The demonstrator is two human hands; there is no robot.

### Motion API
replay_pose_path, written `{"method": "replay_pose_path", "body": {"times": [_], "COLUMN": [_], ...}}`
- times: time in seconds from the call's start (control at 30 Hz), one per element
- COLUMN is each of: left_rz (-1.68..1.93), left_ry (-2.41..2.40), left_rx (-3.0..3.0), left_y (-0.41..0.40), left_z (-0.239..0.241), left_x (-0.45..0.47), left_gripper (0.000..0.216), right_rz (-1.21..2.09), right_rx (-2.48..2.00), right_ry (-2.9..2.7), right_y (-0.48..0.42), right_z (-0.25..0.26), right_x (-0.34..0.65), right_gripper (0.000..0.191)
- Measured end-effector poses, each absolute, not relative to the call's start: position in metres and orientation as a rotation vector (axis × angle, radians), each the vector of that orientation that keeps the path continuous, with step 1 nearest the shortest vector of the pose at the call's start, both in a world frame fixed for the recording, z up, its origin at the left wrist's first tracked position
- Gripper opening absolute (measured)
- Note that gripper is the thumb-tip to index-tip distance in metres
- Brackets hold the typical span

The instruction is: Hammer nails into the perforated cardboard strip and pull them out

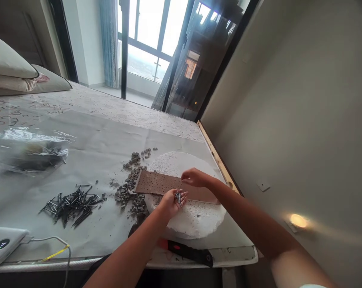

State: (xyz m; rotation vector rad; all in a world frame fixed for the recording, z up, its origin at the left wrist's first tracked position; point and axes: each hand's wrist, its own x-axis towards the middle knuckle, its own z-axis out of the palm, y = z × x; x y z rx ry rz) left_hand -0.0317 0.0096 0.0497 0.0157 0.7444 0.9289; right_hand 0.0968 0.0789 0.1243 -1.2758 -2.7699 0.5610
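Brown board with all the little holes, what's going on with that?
Someone is working bare-handed over the brown board, which lies across a rough-edged white slab. The left hand, palm up, cradles a few nails. The right hand, above the board, seems to pinch a thin piece, possibly another nail. A larger nail pile lies off to the left, with grey rubble beside the slab.

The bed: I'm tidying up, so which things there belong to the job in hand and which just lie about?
Likely job: nails in open left hand; nail pile; perforated board below right hand; white disc beneath board; probably tool handle.
Likely lying about: power bank, cable, plastic bag, pillow. Grey rubble: unclear.
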Motion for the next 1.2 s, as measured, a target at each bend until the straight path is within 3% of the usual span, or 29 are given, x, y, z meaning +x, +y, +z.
{"method": "replay_pose_path", "body": {"times": [0.17,0.37,0.5,0.7,0.87,1.07,1.2], "left_rz": [0.938,0.859,0.788,0.637,0.660,0.776,0.473], "left_ry": [0.697,0.701,0.669,0.658,0.752,1.286,1.984], "left_rx": [0.050,0.057,0.120,0.195,0.436,0.938,1.647], "left_y": [0.012,0.012,0.005,-0.014,-0.039,-0.057,-0.056], "left_z": [0.045,0.039,0.037,0.048,0.055,0.037,0.016], "left_x": [-0.029,-0.029,-0.032,-0.037,-0.062,-0.131,-0.171], "left_gripper": [0.017,0.013,0.011,0.008,0.007,0.019,0.023], "right_rz": [0.841,0.592,0.639,1.352,1.752,1.908,1.904], "right_rx": [-1.266,-1.252,-1.300,-1.316,-1.217,-1.170,-1.209], "right_ry": [-2.825,-2.555,-2.154,-1.580,-1.011,-0.690,-0.543], "right_y": [0.064,0.035,-0.030,-0.152,-0.219,-0.246,-0.248], "right_z": [0.110,0.119,0.116,0.047,-0.025,-0.089,-0.115], "right_x": [0.100,0.114,0.122,0.113,0.110,0.132,0.131], "right_gripper": [0.017,0.020,0.020,0.031,0.043,0.049,0.051]}}
